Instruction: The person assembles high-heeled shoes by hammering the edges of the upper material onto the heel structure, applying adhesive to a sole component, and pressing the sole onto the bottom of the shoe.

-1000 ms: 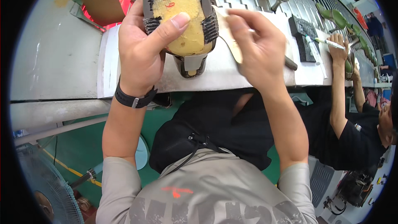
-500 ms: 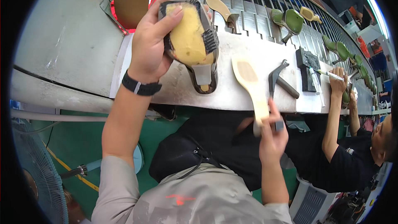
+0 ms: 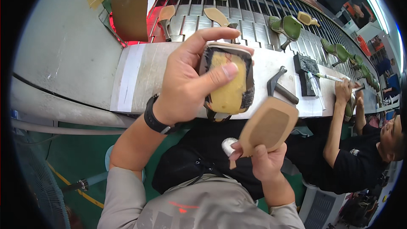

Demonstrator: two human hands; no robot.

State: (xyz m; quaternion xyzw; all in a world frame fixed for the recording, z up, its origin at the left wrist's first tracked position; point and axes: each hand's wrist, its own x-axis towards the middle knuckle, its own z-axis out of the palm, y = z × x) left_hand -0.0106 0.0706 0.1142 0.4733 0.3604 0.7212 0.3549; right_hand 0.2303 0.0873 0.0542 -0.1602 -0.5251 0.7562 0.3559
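My left hand (image 3: 186, 76) grips a shoe upper on its last (image 3: 227, 89), bottom turned up toward me. That bottom has a yellow middle with black, rough edges, and my thumb presses on it. The shoe's far part is hidden beneath. Lower and to the right, my right hand (image 3: 269, 161) holds a tan shoe sole (image 3: 271, 123) with a darker patch in its middle, thumb on its lower end. A pale round part (image 3: 229, 146) shows beside those fingers; I cannot make out what it is. Sole and shoe are apart, close to each other.
On the bench lies a black-headed hand tool (image 3: 277, 82), near a dark block (image 3: 309, 74) and a white syringe-like tube (image 3: 316, 90). Behind runs a metal conveyor (image 3: 250, 21) with tan soles (image 3: 217, 16) and green shoes (image 3: 291, 27). A co-worker (image 3: 347, 152) works at right.
My left hand has brought the shoe right and nearer, tilting it. My right hand has raised the sole and turned its broad end up. The view has shifted slightly.
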